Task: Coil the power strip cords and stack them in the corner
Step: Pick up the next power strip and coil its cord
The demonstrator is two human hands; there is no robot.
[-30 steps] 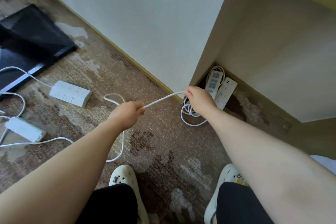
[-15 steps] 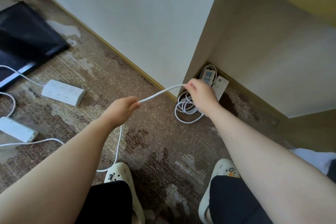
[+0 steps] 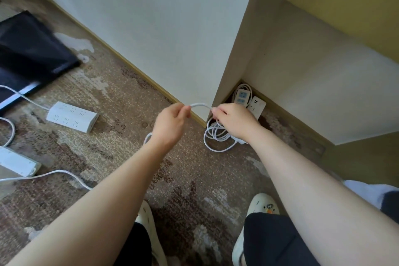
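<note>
Left hand (image 3: 170, 123) moved in toward right hand (image 3: 234, 120); cord (image 3: 199, 105) span between them now short arch, frame centre. Both grips pinched on cord. Coil (image 3: 217, 136) hangs under right hand near corner strips (image 3: 248, 100). Another loop forming. Two strips (image 3: 72, 116) remain, left of frame.

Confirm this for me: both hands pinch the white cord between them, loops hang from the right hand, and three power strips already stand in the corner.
Not three. The head view shows two power strips in the corner. The left hand and right hand do pinch the white cord, and loops hang from the right hand.
</note>
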